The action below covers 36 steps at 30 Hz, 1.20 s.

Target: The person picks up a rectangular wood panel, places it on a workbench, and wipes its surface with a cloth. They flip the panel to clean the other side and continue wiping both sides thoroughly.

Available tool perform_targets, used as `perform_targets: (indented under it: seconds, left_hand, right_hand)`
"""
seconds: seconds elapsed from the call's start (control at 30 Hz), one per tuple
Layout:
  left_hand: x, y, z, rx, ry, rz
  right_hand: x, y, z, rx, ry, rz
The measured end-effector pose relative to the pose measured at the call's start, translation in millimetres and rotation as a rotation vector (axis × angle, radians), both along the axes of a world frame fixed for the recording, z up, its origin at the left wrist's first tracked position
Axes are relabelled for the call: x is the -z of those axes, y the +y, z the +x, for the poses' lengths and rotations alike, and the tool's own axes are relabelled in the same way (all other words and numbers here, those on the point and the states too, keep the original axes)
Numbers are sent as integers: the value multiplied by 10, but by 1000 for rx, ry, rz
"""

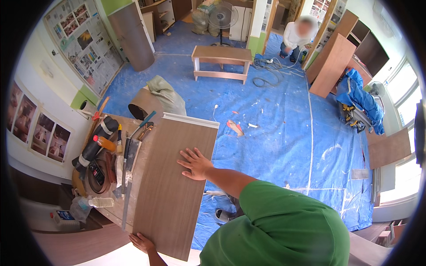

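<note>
A long wood-grain panel with a white strip across its far end lies over the workbench. My right hand rests flat on the panel's face, palm down, fingers spread, near its right edge. At the panel's near left corner is my left hand, its fingers extended and touching the edge; any part under the corner is hidden. Left of the panel lie a metal straightedge, a dark-handled tool, a paintbrush, a teal-handled tool and a utility knife.
The bench also holds a black roll, an orange drink bottle and a clear bottle. A blue tarp covers the floor. Beyond stand a wooden bench, coiled cables, a fan and a crouching person.
</note>
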State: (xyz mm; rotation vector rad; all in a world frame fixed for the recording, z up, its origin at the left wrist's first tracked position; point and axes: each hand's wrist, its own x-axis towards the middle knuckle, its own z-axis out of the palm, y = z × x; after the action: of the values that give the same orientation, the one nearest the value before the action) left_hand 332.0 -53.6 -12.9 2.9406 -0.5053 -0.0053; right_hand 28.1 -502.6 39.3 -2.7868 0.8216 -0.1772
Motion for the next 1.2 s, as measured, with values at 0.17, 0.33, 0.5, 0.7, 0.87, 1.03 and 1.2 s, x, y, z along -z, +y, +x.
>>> perform_targets:
  seconds: [0.17,0.33,0.5,0.7,0.87,1.03,1.2]
  left_hand:
    - [164,-40,122,-96,-24,187]
    - [16,-846,-139,111,-14,207]
    - [-114,-1904,-337,305,29,116]
    - [-212,-3033,-545,489,36,64]
    - [-435,-3331,-598,709,94,85]
    - [-416,-3193,-483,713,89,50]
    - [-271,-2648,-359,585,26,31]
  right_hand:
    - [12,-2,39,-4,-12,-6]
    - [-41,-13,40,7,54,7]
    - [-54,-18,37,15,64,10]
    - [10,10,59,24,-2,5]
    - [-4,3,45,24,17,15]
    - [-62,-18,31,24,39,23]
    - [6,-64,71,22,45,1]
